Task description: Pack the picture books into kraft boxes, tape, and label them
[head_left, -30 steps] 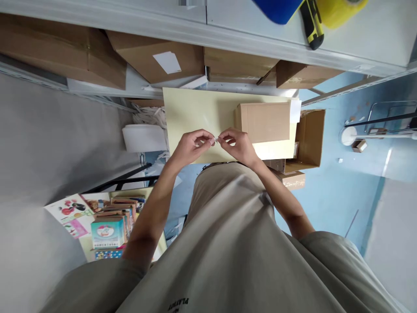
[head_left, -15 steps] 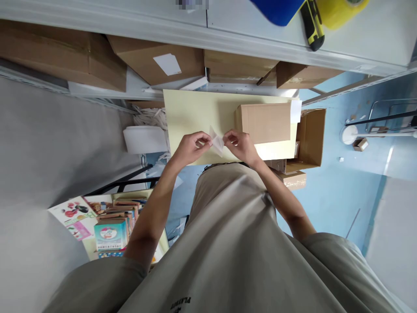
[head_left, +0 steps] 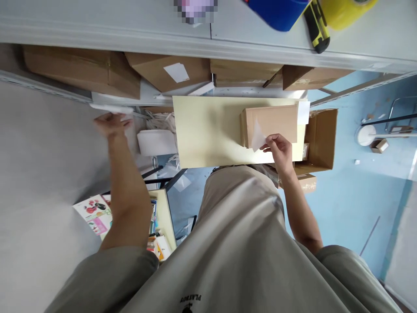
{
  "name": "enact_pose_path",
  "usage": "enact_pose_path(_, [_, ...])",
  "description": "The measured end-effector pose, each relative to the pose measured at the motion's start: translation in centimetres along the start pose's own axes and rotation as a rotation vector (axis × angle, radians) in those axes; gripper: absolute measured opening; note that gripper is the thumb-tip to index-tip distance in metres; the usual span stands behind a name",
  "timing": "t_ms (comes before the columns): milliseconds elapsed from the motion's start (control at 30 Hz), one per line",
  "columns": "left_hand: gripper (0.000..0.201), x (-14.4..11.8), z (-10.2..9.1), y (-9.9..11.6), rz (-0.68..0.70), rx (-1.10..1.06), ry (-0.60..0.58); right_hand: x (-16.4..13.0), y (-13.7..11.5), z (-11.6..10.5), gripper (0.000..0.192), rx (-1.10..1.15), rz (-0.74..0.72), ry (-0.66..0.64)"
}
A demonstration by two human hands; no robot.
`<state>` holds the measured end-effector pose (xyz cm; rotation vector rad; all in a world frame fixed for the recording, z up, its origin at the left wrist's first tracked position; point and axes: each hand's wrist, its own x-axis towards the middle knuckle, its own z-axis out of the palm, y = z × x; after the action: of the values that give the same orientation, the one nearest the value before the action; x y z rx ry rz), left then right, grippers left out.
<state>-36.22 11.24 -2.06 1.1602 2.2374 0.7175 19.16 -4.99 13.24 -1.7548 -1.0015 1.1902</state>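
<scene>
Far left, the left hand (head_left: 112,125) blurs against a white strip (head_left: 110,108), its fingers' grip impossible to tell. Rightward, a carton (head_left: 153,71) bears an unreadable white label (head_left: 176,72) and the shirt (head_left: 241,243) says "PLAYBOY" upside down. Over the brown box (head_left: 282,119)'s left end, a translucent sheet (head_left: 258,137) is pinched by the right hand (head_left: 279,152).

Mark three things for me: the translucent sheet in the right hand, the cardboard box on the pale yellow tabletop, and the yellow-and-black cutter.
Translucent sheet (head_left: 258,137): head view, middle of the sheet.
Cardboard box (head_left: 280,122): head view, its top face.
Yellow-and-black cutter (head_left: 317,27): head view, its handle.
</scene>
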Motion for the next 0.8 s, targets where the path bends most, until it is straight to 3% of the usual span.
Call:
enact_pose_path(100, [0.027, -0.9, 0.9, 1.3, -0.263, -0.023, 0.109, -0.8, 0.2, -1.4, 0.042, 0.014, 0.022, 0.034])
enact_pose_path(167, [0.023, -2.6, 2.8, 2.6, -0.335, -0.089, 0.135, -1.2, 0.6, -2.3, 0.04, 0.02, 0.031, 0.057])
enact_pose_path(233, [0.027, -5.4, 5.6, 4.5, -0.329, -0.238, 0.089, -1.3, 1.1, -3.1, 0.039, 0.02, 0.026, 0.071])
enact_pose_path(300, [0.026, -9.8, 8.5, 7.2, -0.259, -0.344, 0.0, -1.2, 1.5, -3.7, 0.039, 0.016, 0.011, 0.084])
enact_pose_path(367, [0.003, -16.0, 10.9, 10.9, -0.044, -0.538, -0.203, -0.8, 1.8, -4.2, 0.039, 0.023, 0.0, 0.095])
enact_pose_path(467, [0.022, -26.5, 12.9, 17.4, 0.308, -0.644, -0.508, 0.2, 2.0, -4.6, 0.039, 0.069, -0.004, 0.076])
enact_pose_path(533, [0.024, -32.4, 13.7, 21.4, 0.454, -0.629, -0.625, 0.9, 2.2, -5.0, 0.037, 0.12, -0.011, 0.045])
enact_pose_path(633, [0.019, -37.4, 15.2, 25.4, 0.623, -0.539, -0.562, 1.8, 2.4, -5.7, 0.035, 0.21, -0.021, -0.007])
enact_pose_path(700, [0.015, -38.5, 16.5, 26.8, 0.673, -0.482, -0.479, 2.2, 2.5, -6.3, 0.036, 0.266, -0.019, -0.04])
enact_pose_path(800, [0.017, -38.9, 18.3, 27.8, 0.634, -0.477, -0.431, 2.8, 2.5, -7.5, 0.041, 0.316, -0.019, -0.128])
